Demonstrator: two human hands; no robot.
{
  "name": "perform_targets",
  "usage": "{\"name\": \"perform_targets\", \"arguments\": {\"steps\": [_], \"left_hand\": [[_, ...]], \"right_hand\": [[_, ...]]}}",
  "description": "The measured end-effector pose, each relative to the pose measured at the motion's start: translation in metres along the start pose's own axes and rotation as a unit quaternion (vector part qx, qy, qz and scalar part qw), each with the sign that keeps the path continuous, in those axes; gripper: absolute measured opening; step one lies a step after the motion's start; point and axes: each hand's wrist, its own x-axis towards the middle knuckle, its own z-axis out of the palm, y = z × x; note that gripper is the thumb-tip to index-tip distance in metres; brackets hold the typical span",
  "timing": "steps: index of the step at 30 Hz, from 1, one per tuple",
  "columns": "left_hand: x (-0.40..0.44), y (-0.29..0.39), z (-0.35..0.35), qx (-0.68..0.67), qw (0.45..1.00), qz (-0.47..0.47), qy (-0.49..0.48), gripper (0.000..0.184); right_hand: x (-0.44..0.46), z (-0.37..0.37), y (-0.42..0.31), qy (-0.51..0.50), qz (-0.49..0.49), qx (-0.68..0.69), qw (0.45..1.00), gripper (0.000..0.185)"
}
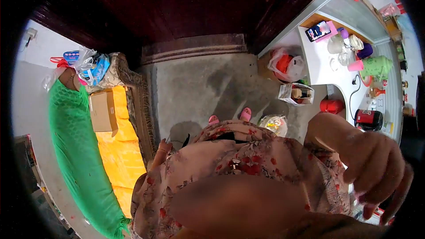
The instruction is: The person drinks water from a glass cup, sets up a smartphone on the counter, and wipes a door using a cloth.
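Left hand point(163, 147), grip unclear; right hand point(372, 163), palm hidden.

From my remote station I am seeing the wearer sporting a loose, pale-pink cloth garment point(270, 166); scattered red blossoms and greyish leafy prints are covering it; a small, shiny, metallic-looking fitting point(235, 164) is glinting at the front; rounded pink slippers point(246, 116) are covering the feet.
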Motion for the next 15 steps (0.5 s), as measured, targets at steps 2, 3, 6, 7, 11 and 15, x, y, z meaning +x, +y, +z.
{"name": "perform_targets", "arguments": {"steps": [2,3,6,7,11,15], "left_hand": [[0.010,-0.009,0.005,-0.002,1.000,0.025,0.013,0.068],[0.009,-0.006,0.004,0.025,0.999,0.027,0.017,0.068],[0.006,0.001,0.004,0.045,0.999,0.015,0.011,0.069],[0.005,0.000,0.005,0.009,1.000,-0.002,-0.002,0.070],[0.010,-0.021,0.013,0.056,0.998,0.023,0.019,0.069],[0.050,-0.090,0.032,0.153,0.987,0.043,-0.011,0.067]], "right_hand": [[-0.003,0.005,-0.006,0.059,0.028,-0.093,0.994,0.041],[0.004,0.002,-0.004,0.049,0.047,-0.124,0.990,0.041],[-0.004,0.003,-0.005,0.020,0.047,-0.142,0.989,0.034],[0.000,0.005,-0.004,-0.003,0.027,-0.130,0.991,0.033],[-0.002,0.004,-0.002,-0.048,-0.018,0.037,0.998,0.024],[0.002,-0.004,0.015,-0.137,-0.061,0.210,0.966,0.016]]}}
